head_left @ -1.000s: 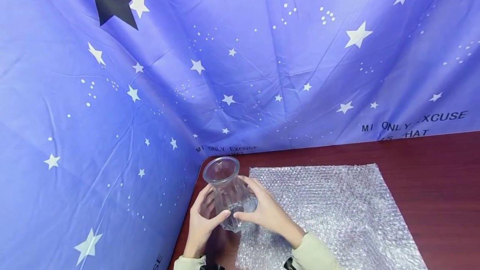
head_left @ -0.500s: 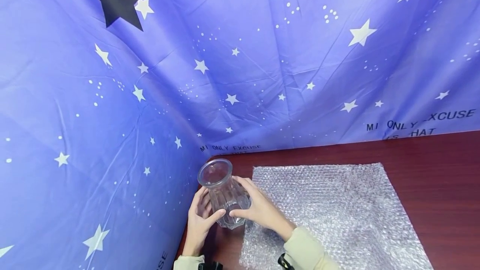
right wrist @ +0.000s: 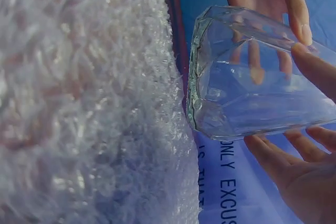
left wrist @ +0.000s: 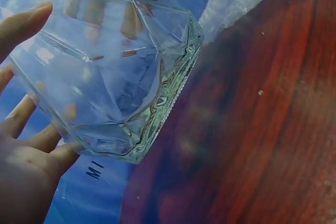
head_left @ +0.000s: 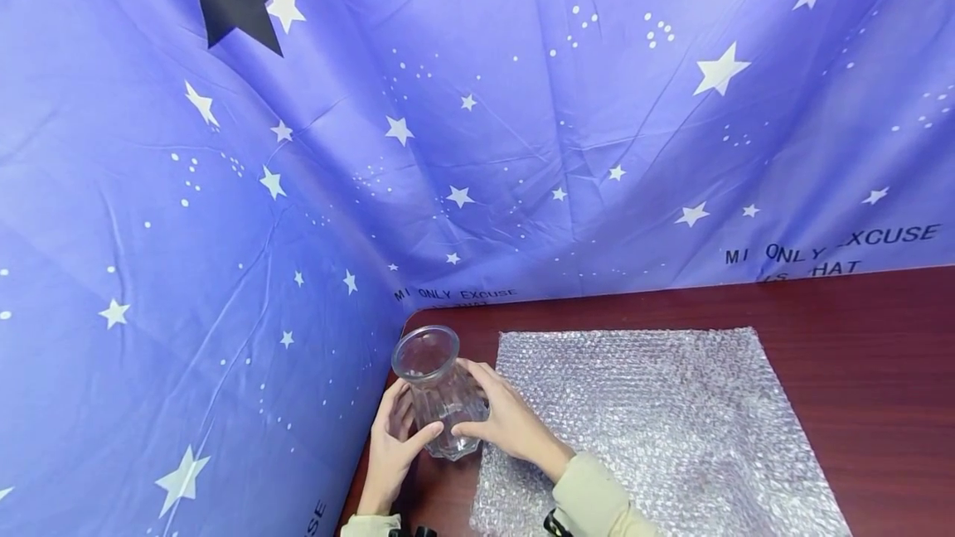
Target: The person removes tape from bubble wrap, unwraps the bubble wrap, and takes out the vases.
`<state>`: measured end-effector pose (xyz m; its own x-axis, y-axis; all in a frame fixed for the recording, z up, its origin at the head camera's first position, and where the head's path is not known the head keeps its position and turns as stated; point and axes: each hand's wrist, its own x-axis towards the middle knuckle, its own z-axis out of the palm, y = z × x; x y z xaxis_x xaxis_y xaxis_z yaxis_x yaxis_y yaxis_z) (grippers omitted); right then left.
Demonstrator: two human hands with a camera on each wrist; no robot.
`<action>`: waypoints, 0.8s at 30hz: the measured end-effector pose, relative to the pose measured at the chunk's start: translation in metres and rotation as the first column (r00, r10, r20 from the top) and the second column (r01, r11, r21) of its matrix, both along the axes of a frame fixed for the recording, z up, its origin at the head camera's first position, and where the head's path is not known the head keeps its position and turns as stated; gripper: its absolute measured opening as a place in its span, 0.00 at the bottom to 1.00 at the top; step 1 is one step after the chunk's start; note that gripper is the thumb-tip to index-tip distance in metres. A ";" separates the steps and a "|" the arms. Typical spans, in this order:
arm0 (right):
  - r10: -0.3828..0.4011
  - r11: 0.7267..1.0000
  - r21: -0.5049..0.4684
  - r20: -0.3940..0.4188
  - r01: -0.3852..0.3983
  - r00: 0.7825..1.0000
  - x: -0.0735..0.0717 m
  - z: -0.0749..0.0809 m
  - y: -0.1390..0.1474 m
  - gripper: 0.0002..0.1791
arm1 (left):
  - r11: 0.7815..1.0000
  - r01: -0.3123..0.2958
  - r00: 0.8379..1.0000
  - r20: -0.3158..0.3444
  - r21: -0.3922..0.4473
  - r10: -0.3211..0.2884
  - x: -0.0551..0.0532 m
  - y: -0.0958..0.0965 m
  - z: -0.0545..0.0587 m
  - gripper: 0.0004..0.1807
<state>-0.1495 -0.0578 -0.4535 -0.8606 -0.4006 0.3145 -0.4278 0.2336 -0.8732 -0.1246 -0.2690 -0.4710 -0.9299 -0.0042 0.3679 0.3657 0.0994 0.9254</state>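
Observation:
A clear glass vase (head_left: 448,404) with a round flared rim and faceted sides is held between both hands, its top leaning a little to the left in the head view. My left hand (head_left: 391,446) grips its left side, thumb across the near face. From the right, my right hand (head_left: 511,421) grips it, with the thumb in front and fingers around the far side. In the left wrist view the base of the glass vase (left wrist: 121,87) shows apart from the table. The right wrist view has the vase (right wrist: 236,93) beside the bubble wrap, with nothing inside it.
A sheet of bubble wrap (head_left: 634,404) lies flat on the dark red wooden table (head_left: 858,371), just right of the vase. Blue star-printed cloth (head_left: 522,147) hangs behind the table and along its left side.
The vase and both hands have shifted slightly left, away from the bubble wrap, and a little nearer. Both hands keep their hold on the vase.

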 end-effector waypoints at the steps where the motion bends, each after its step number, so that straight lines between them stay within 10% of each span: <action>1: -0.005 1.000 0.007 0.002 0.005 1.000 0.000 0.000 0.000 0.48 | 1.000 -0.002 1.000 0.000 -0.001 0.002 0.000 0.000 -0.001 0.46; 24: -0.008 0.999 0.035 -0.101 0.011 0.995 -0.002 -0.010 -0.005 0.48 | 0.997 0.028 0.999 0.032 0.073 -0.031 0.000 -0.004 -0.012 0.49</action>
<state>-0.1514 -0.0623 -0.4631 -0.8291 -0.4051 0.3852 -0.5107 0.2684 -0.8168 -0.1243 -0.2729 -0.4825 -0.9416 -0.0020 0.3367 0.3366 0.0212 0.9414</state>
